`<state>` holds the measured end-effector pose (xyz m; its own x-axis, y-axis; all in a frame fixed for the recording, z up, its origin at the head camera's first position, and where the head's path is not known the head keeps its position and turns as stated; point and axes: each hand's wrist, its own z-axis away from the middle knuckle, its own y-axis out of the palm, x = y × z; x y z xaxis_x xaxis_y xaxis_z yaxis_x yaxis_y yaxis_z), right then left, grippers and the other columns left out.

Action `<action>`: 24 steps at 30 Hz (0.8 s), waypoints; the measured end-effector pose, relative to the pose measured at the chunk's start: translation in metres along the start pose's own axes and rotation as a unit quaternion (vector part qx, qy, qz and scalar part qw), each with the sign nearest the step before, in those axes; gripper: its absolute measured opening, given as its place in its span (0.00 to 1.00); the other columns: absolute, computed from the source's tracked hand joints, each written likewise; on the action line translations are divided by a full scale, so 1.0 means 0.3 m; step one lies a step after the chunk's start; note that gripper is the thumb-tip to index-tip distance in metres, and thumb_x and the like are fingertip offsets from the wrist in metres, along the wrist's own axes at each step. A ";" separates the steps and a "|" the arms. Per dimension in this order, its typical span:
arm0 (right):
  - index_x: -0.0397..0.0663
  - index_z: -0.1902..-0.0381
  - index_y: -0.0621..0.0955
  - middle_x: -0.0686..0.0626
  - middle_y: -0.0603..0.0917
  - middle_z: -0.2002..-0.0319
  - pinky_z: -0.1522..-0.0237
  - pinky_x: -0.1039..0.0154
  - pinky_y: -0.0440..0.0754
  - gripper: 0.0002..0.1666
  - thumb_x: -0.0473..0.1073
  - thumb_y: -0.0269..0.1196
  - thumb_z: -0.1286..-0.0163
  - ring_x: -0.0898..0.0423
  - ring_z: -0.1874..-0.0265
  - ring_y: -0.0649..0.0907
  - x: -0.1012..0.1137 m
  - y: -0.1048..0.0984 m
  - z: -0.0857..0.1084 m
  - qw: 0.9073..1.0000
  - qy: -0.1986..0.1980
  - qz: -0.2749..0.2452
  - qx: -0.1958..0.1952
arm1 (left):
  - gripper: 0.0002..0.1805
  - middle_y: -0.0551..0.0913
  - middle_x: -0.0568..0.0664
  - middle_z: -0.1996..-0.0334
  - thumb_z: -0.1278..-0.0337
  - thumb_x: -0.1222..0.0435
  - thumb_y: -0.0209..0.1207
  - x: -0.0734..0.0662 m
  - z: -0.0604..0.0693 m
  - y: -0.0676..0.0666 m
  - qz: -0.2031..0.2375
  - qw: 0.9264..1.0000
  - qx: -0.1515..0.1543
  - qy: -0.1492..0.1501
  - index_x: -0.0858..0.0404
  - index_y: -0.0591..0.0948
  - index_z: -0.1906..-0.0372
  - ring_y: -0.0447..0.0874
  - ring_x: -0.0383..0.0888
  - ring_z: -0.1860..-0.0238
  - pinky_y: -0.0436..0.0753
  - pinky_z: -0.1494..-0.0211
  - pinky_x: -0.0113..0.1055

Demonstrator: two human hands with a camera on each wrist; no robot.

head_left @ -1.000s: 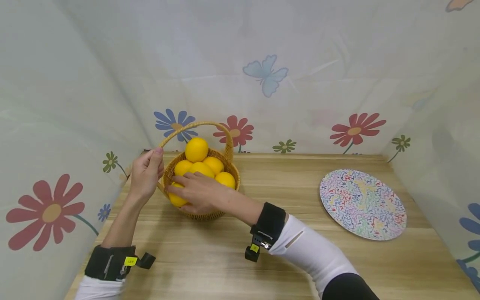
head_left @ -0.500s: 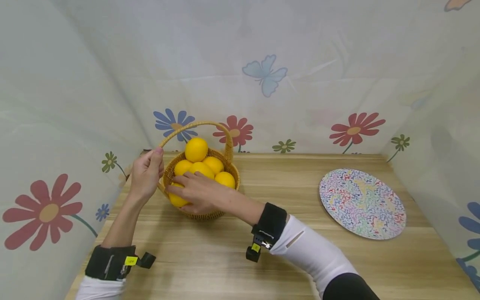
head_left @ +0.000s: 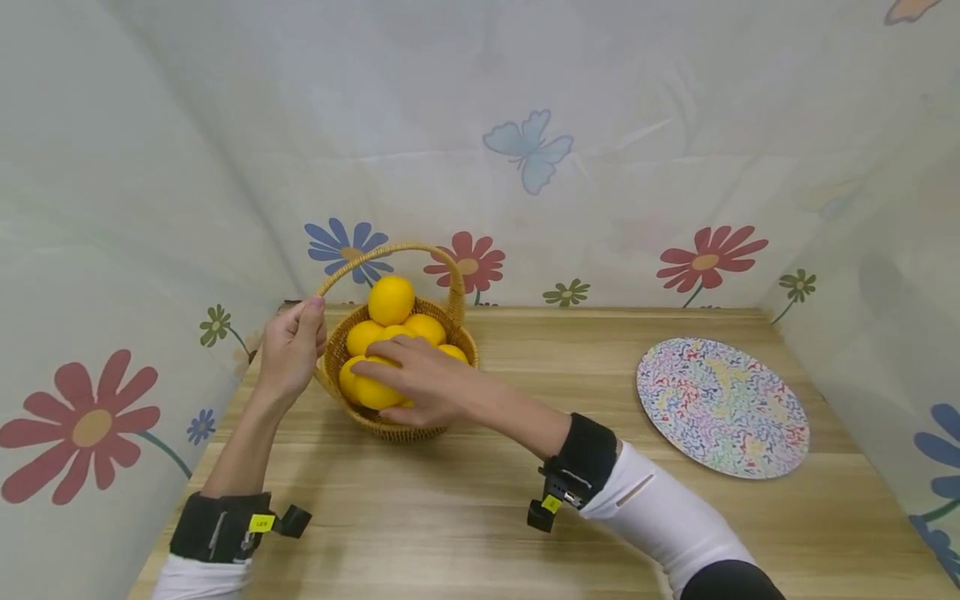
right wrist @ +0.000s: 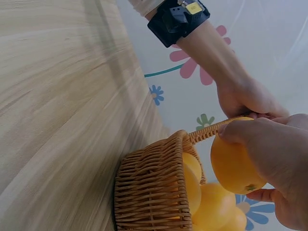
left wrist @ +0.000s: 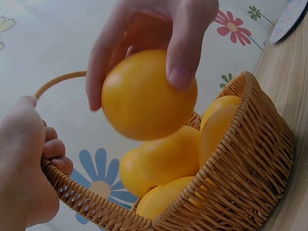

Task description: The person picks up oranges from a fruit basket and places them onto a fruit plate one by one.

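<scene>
A wicker basket (head_left: 468, 340) with a tall arched handle stands at the back left, holding several yellow fruits (head_left: 391, 300). My left hand (head_left: 291, 346) grips the left side of its handle (left wrist: 67, 185). Over the front of the basket, my right hand (head_left: 427, 383) holds one yellow fruit (head_left: 377, 392) between thumb and fingers. The left wrist view shows this fruit (left wrist: 147, 96) raised above the others, and the right wrist view shows the right hand (right wrist: 276, 159) round it, beside the handle.
A round plate (head_left: 723, 408) with a multicoloured pattern lies on the right of the wooden table (head_left: 420, 517). Flower-printed curtains (head_left: 600, 100) stand behind the table and on both sides.
My right hand has lifted a yellow fruit from the front of the basket and shifted slightly right, its forearm moving right too. My left hand has stayed on the handle.
</scene>
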<state>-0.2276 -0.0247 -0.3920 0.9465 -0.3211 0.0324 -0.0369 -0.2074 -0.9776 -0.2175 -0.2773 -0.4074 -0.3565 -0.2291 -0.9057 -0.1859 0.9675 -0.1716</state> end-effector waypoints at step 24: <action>0.52 0.27 0.80 0.43 0.83 0.30 0.29 0.47 0.86 0.40 0.53 0.83 0.32 0.45 0.33 0.83 0.020 -0.063 0.347 0.988 0.017 -0.021 -0.150 | 0.34 0.61 0.41 0.87 0.07 0.53 0.50 -0.010 0.001 0.020 0.001 1.000 -0.029 -0.004 0.68 0.63 0.78 0.52 0.40 0.83 0.53 0.79 0.36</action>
<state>-0.1878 0.0735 -0.3948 0.9378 -0.3369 0.0834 -0.0967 -0.4842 -0.8696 -0.2173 -0.2708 -0.4057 -0.3490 -0.2261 -0.9094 -0.2381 0.9600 -0.1473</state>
